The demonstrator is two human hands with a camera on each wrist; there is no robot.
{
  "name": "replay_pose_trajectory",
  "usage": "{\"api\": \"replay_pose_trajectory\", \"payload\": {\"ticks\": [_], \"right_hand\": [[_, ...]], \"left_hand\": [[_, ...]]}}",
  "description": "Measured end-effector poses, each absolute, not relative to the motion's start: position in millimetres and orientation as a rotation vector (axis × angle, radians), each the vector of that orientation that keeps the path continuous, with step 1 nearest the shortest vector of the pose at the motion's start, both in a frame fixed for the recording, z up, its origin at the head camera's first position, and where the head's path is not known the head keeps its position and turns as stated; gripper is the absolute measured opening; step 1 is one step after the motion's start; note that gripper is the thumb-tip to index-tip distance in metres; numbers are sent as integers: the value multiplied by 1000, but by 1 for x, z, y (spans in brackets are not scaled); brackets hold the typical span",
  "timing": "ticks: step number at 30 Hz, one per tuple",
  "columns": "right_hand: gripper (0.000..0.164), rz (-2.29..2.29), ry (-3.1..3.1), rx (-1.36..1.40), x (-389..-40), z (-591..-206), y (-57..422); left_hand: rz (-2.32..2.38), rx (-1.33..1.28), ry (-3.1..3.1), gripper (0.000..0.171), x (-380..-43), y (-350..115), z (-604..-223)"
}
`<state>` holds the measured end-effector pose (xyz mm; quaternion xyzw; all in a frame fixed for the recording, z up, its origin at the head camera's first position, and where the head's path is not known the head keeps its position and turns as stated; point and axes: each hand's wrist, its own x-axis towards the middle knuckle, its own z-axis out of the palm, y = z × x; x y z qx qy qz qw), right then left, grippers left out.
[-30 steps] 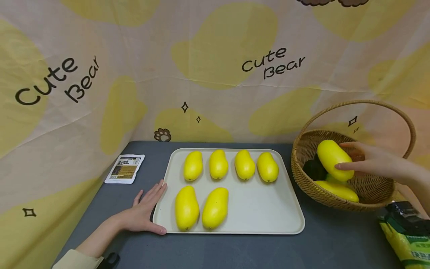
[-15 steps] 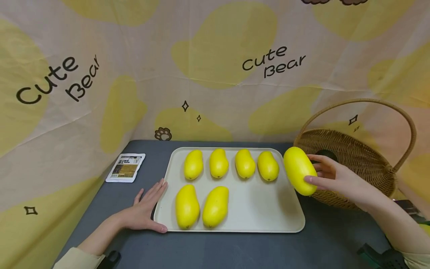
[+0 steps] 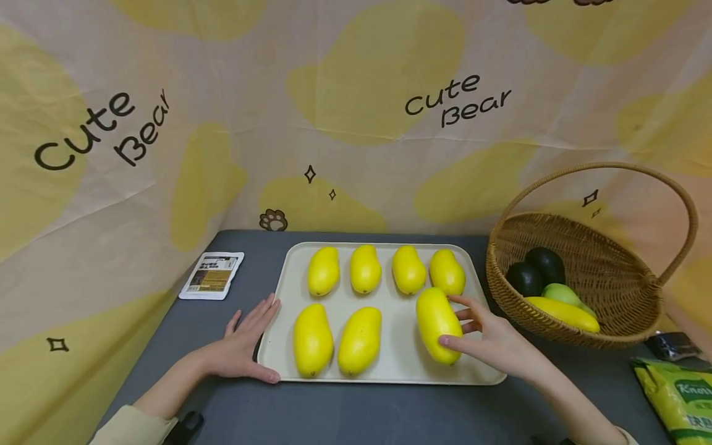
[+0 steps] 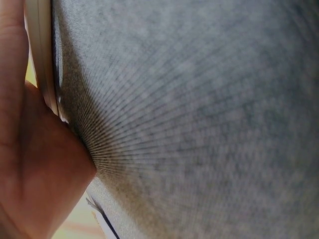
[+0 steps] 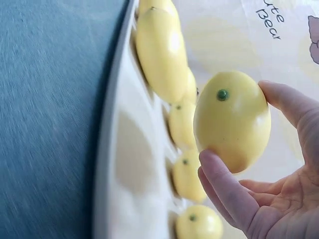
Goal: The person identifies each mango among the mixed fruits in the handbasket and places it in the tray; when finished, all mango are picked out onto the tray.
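A yellow mango (image 3: 436,322) is in my right hand (image 3: 494,341), pinched between thumb and fingers over the right part of a cream tray (image 3: 396,355). The right wrist view shows the held mango (image 5: 233,127) end-on with a green stem spot, apart from the tray surface. Several other mangoes lie on the tray: a back row (image 3: 365,269) and two at the front left, one being a front mango (image 3: 359,341). My left hand (image 3: 240,351) rests with spread, straight fingers against the tray's left edge; its wrist view shows mostly grey tabletop.
At the right stands a wicker basket (image 3: 617,303) with a tall handle, holding dark green avocado-like fruits (image 3: 545,266), a light green fruit (image 3: 560,293) and a yellow fruit (image 3: 564,314). A yellow-green packet (image 3: 675,395) lies nearer. A white packet (image 3: 212,276) lies back left.
My right hand has carried the mango out of the basket and leftward over the tray's right part. The left hand has stayed at the tray's left edge.
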<state>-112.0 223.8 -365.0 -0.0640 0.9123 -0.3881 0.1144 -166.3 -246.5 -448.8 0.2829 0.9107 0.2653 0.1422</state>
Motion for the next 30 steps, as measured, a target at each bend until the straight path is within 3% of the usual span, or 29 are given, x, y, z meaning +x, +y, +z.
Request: {"api": "replay_pose_trajectory", "payload": {"ticks": [30], "right_hand": [[82,-1079,2735,-242,-113,-405,190]], "left_hand": [[761,831,2628,126,-166,-246,-447]]}}
